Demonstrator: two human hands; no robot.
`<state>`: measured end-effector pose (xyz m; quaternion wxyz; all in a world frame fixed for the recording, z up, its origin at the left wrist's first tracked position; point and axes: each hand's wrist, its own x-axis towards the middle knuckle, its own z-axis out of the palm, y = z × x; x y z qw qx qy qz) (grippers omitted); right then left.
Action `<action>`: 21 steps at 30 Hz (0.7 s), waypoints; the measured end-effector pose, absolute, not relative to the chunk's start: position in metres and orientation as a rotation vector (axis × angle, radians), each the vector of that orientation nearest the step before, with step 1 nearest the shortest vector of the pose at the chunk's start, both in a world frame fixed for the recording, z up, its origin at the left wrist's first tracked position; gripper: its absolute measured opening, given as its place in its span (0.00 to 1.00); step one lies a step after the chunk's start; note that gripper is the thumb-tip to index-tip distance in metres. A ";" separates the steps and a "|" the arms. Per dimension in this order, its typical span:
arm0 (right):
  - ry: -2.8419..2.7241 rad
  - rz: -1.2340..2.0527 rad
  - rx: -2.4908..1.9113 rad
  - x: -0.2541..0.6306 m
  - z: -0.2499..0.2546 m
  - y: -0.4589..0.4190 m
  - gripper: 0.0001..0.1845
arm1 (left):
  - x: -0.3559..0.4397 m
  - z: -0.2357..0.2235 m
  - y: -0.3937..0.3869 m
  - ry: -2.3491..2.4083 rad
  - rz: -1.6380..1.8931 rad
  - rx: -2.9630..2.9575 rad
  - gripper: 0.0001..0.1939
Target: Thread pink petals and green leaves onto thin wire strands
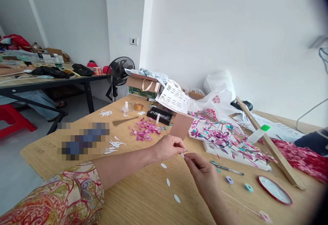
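Note:
Over the middle of the wooden table (143, 191), my left hand (167, 148) and my right hand (202, 172) meet fingertip to fingertip. Both are closed in a pinch on a small white leaf-shaped piece (182, 155), mostly covered by the fingers. Three more white leaf-shaped cutouts (168, 182) lie in a row below my hands. A pale thread (241, 204) runs from beneath my right forearm to a small spool (264, 216) at the lower right. Just behind my left hand a flat pinkish-brown board (181, 126) leans up.
Loose pink petals (145, 129) and white slivers (114, 145) lie left of the board. To the right are pink-purple flower sprigs (225, 132) on white foam, a wooden bar (271, 146), a tweezer-like tool (227, 168), thread spools (248, 187), a red-rimmed oval (274, 190) and red-pink thread bundles (302, 156).

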<state>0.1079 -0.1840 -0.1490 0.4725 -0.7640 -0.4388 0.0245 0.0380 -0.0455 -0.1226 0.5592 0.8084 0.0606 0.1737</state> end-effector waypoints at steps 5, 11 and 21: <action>-1.356 -0.315 -2.076 0.101 -0.144 -0.188 0.15 | 0.037 -0.125 -0.045 0.023 0.578 2.350 0.05; -1.458 -0.212 -2.067 0.112 -0.129 -0.195 0.14 | 0.037 -0.127 -0.046 -0.194 0.404 2.549 0.06; -0.822 0.759 -1.451 0.123 -0.140 -0.190 0.14 | 0.035 -0.122 -0.049 -0.021 0.193 1.530 0.07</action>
